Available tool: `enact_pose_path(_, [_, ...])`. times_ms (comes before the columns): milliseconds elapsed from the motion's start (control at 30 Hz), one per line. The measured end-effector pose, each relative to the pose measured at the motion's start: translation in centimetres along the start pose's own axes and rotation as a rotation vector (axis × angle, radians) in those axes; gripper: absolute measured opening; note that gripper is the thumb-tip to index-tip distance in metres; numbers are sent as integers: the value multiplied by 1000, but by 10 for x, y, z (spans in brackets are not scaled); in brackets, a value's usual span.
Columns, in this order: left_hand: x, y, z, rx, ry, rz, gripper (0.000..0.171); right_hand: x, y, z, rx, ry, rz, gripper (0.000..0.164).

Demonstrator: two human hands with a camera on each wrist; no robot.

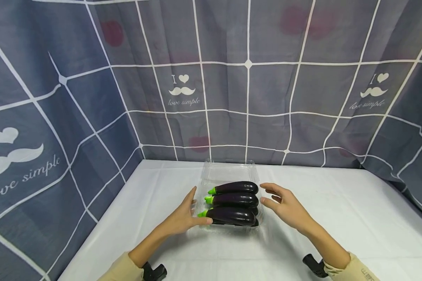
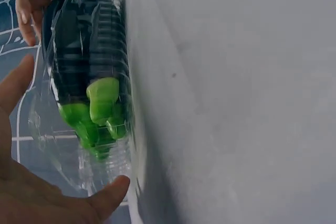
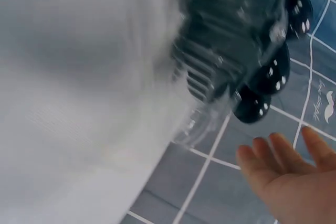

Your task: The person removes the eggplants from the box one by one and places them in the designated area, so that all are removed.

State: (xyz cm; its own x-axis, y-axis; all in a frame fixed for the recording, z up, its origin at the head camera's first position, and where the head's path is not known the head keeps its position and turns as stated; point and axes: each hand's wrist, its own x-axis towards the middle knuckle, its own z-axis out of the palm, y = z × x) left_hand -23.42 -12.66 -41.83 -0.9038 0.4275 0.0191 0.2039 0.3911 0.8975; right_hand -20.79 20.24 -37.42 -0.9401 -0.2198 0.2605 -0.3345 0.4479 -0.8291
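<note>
Several dark purple eggplants (image 1: 235, 200) with bright green stem ends lie piled in a clear plastic clamshell box (image 1: 228, 171), its lid folded back toward the wall. At the box's left end is my left hand (image 1: 184, 218), thumb and fingers spread apart; the thumb tip is by the nearest eggplant's green end. Whether it touches the box I cannot tell. Just off the right end, my right hand (image 1: 285, 205) holds nothing, its fingers loosely bent toward the eggplants. Ribbed box walls (image 2: 118, 40) show in the left wrist view, and rounded eggplant ends (image 3: 253, 104) in the right.
A white cloth covers the table (image 1: 320, 218). Behind it and at the sides hangs a grey-blue checked curtain (image 1: 225, 89) with white lines and lettering. Black devices (image 1: 154, 272) sit at both wrists, below beige sleeves.
</note>
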Motion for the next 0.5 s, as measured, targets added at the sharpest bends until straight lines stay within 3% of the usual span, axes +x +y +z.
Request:
enact_pose_path(167, [6,-5,1,-4,-62,46,125,18,-2,-3,4,-20,-53,42])
enact_pose_path(267, [10,-6,1,40,-73,77,128,32,-4,-2,4,-38,-66,43])
enact_pose_path(400, [13,-4,0,127,-80,80,131,51,-7,1,16,-79,-68,44])
enact_pose_path(500, [15,-1,-2,142,-92,72,133,62,-9,3,40,-117,-62,45])
